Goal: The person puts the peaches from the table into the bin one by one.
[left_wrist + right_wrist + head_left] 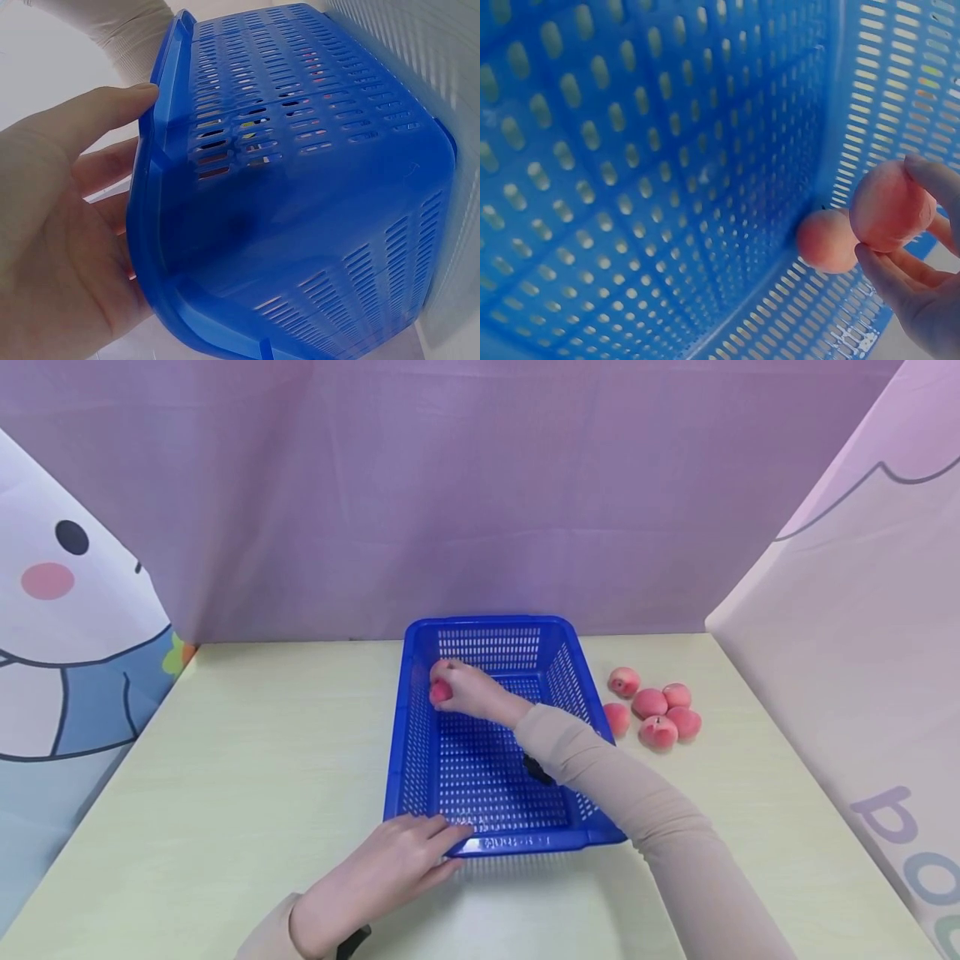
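Observation:
A blue plastic basket (510, 842) with slotted walls stands on the table. My right hand (472, 691) reaches inside, by its far left corner, and holds a peach (889, 206) between thumb and fingers. Just beyond, a second peach (826, 241) lies in the basket's corner. My left hand (397, 860) grips the rim at the near left corner; in the left wrist view its thumb is on the near side, with the fingers partly hidden behind the rim (142, 202). Outside, to the right, several pinkish-red peaches (649, 702) sit in a loose group.
The pale table (262, 760) extends on both sides of the basket. A purple cloth backdrop (480, 510) hangs behind it, close to the basket's far end. Printed panels stand at the left (75, 610) and right (862, 652).

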`<state>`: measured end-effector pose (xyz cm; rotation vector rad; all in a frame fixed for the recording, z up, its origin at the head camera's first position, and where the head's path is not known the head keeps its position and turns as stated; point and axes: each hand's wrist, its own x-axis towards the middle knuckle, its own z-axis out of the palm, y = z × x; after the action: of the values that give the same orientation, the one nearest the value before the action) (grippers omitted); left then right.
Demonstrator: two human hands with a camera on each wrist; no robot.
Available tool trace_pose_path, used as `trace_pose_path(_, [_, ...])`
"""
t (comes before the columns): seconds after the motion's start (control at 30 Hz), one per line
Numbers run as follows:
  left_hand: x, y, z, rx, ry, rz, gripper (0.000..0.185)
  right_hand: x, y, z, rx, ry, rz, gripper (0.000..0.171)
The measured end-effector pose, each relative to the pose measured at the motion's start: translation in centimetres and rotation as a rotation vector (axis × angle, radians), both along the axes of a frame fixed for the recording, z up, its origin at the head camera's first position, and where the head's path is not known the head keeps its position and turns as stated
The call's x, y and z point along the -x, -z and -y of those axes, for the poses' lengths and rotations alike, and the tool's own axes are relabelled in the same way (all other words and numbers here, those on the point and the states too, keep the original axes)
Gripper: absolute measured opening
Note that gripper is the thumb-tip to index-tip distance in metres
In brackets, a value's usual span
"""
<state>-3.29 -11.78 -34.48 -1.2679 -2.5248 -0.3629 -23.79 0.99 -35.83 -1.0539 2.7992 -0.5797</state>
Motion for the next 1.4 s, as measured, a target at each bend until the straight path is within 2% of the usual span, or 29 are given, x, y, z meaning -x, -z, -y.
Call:
trace_pose_path(0.2, [-0.1,-0.1,0.0,0.012,-0.003,0.010,0.025,-0.1,0.9,-0.1,0.033,-0.029,-0.052,0.036])
trace_pose_path(0.7, [-0.1,0.2,0.0,0.016,-0.013,0.011,0.026,-0.3,2.0,-0.2,0.055,-0.064,-0.084,0.035])
trace_pose_path(1.1, [-0.1,0.3,0.0,0.018,-0.016,-0.003,0.026,-0.4,2.2,0.1,0.003,-0.030,-0.080,0.039])
trace_pose_path(1.4, [0.0,0.3,0.0,-0.002,-0.001,-0.042,0.025,-0.5,2.5,0.2,-0.033,-0.025,-0.083,0.039])
